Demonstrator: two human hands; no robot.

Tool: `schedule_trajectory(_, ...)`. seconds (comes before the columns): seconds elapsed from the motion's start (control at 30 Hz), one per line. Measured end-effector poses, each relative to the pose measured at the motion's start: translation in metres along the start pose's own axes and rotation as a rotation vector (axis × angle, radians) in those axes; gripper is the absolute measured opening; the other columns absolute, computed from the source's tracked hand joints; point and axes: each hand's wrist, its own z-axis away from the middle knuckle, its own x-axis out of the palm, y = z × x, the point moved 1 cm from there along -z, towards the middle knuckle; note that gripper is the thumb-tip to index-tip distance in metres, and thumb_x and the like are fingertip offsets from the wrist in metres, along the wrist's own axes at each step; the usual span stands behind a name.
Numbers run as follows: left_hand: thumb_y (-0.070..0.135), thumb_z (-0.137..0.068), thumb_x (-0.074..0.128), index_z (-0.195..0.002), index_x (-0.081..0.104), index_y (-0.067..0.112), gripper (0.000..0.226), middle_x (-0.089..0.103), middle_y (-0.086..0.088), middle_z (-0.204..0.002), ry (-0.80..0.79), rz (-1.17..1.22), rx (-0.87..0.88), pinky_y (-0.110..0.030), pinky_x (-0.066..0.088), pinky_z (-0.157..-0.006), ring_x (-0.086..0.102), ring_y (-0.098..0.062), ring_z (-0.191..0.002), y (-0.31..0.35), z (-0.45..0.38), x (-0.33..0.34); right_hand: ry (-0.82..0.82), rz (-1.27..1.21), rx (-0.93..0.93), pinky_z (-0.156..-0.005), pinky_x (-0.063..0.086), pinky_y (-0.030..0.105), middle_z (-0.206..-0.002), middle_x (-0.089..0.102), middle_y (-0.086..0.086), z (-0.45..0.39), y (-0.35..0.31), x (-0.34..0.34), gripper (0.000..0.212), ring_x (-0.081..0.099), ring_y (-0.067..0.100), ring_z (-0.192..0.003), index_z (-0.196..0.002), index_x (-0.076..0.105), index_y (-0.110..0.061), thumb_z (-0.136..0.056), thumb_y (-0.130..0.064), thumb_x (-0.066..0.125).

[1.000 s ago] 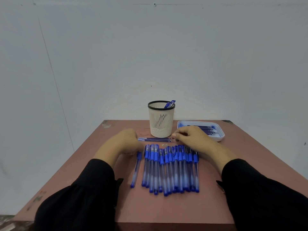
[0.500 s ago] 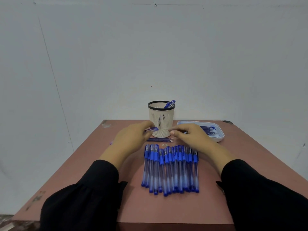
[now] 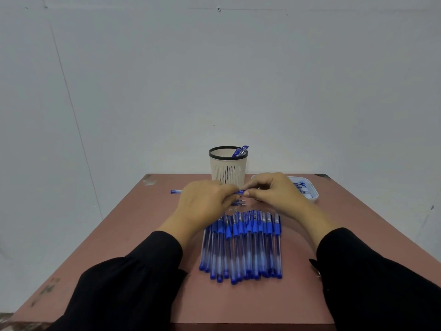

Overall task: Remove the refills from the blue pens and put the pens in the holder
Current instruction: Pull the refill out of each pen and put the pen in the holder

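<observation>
Left hand (image 3: 202, 201) has lifted, meeting right hand (image 3: 274, 194); both grips pinch one translucent blue plastic pen (image 3: 240, 192), held level.

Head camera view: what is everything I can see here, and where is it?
Table: one, reddish brown, under everything.
Pen holder: one, cream with black rim, far middle of the table.
Pens in holder: blue, count unclear, poking above the rim.
Tray: one, pale, right of the holder, blue items inside.
Row of pens: many, blue and clear, side by side, near middle.
Held pen: one, blue, between both hands.
Loose refills: thin, count unclear, under the hands.
Left hand: grips the held pen.
Right hand: pinches the held pen.
</observation>
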Motion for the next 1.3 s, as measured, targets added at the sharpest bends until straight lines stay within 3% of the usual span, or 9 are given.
schedule_trajectory(0.17, 0.054, -0.093, 0.041, -0.107, 0.065, 0.032, 0.035, 0.067, 0.006, -0.082, -0.051, 0.038, -0.049, -0.025, 0.031, -0.050, 0.059, -0.012, -0.072, -0.001, -0.002, -0.001, 0.006, 0.042, 0.019, -0.060, 0.041, 0.008, -0.079, 0.070, -0.009, 0.003, -0.005, -0.008, 0.013, 0.057, -0.007, -0.062, -0.081, 0.075, -0.026, -0.083, -0.014, 0.072)
schedule_trajectory(0.37, 0.044, -0.100, 0.028, -0.128, 0.054, 0.024, 0.043, 0.062, 0.005, -0.119, -0.092, 0.163, -0.240, -0.030, 0.044, -0.085, 0.053, -0.016, -0.112, -0.014, 0.001, -0.001, 0.026, 0.314, 0.161, -0.066, 0.043, 0.015, -0.078, 0.068, -0.018, 0.003, 0.008, -0.029, 0.014, 0.061, 0.000, -0.078, -0.075, 0.073, -0.033, -0.081, -0.020, 0.071)
schedule_trajectory(0.53, 0.037, -0.100, 0.033, -0.123, 0.057, 0.020, 0.037, 0.064, 0.002, -0.116, -0.055, 0.219, -0.325, -0.032, 0.046, -0.083, 0.056, -0.015, -0.106, -0.020, 0.005, -0.005, -0.055, 0.671, 0.240, -0.067, 0.045, 0.021, -0.074, 0.065, -0.021, 0.005, 0.011, -0.027, 0.011, 0.056, -0.002, -0.072, -0.077, 0.074, -0.034, -0.077, -0.027, 0.066)
schedule_trajectory(0.73, 0.033, -0.098, 0.041, -0.110, 0.060, 0.021, 0.026, 0.062, 0.006, -0.095, -0.070, 0.272, -0.307, -0.022, 0.037, -0.062, 0.055, -0.012, -0.087, -0.021, 0.003, 0.003, -0.092, 0.752, 0.237, -0.056, 0.036, 0.016, -0.075, 0.063, -0.017, 0.007, 0.008, -0.024, 0.007, 0.056, 0.001, -0.074, -0.073, 0.071, -0.032, -0.076, -0.026, 0.072)
schedule_trajectory(0.83, 0.023, -0.098, 0.044, -0.117, 0.061, 0.017, 0.026, 0.063, 0.002, -0.109, -0.084, 0.300, -0.263, -0.027, 0.043, -0.080, 0.053, -0.017, -0.104, -0.024, 0.003, 0.008, -0.092, 0.758, 0.239, -0.058, 0.037, 0.016, -0.082, 0.064, -0.016, 0.007, 0.008, -0.025, 0.007, 0.057, 0.005, -0.081, -0.083, 0.074, -0.031, -0.078, -0.027, 0.072)
schedule_trajectory(0.9, 0.020, -0.098, 0.045, -0.124, 0.059, 0.018, 0.030, 0.062, 0.000, -0.118, -0.082, 0.261, -0.234, -0.031, 0.041, -0.091, 0.050, -0.019, -0.111, -0.024, 0.004, 0.009, -0.084, 0.752, 0.238, -0.065, 0.042, 0.021, -0.087, 0.067, -0.015, 0.007, 0.007, -0.026, 0.010, 0.058, 0.005, -0.084, -0.087, 0.075, -0.032, -0.079, -0.029, 0.072)
schedule_trajectory(1.13, 0.030, -0.093, 0.056, -0.115, 0.067, 0.023, 0.026, 0.070, 0.001, -0.100, 0.029, 0.263, -0.114, -0.036, 0.044, -0.080, 0.057, -0.022, -0.093, -0.013, 0.003, 0.005, 0.040, 0.259, 0.158, -0.071, 0.047, 0.031, -0.069, 0.066, -0.010, 0.003, 0.000, -0.006, 0.024, 0.059, 0.008, -0.069, -0.071, 0.070, -0.030, -0.087, -0.047, 0.062)
schedule_trajectory(1.23, 0.031, -0.092, 0.056, -0.102, 0.070, 0.016, 0.022, 0.070, -0.001, -0.087, 0.062, 0.255, -0.081, -0.038, 0.045, -0.074, 0.057, -0.022, -0.081, -0.004, 0.001, 0.003, -0.003, 0.133, 0.158, -0.069, 0.047, 0.029, -0.069, 0.070, -0.003, 0.003, -0.007, 0.005, 0.030, 0.061, 0.013, -0.066, -0.076, 0.073, -0.026, -0.090, -0.048, 0.058)
schedule_trajectory(1.3, 0.031, -0.092, 0.057, -0.095, 0.070, 0.015, 0.020, 0.069, 0.000, -0.080, 0.083, 0.237, -0.052, -0.038, 0.044, -0.069, 0.055, -0.022, -0.076, -0.002, 0.000, 0.004, -0.025, 0.076, 0.145, -0.064, 0.046, 0.019, -0.071, 0.071, -0.002, 0.004, -0.009, 0.008, 0.030, 0.063, 0.004, -0.062, -0.082, 0.075, -0.018, -0.091, -0.042, 0.059)
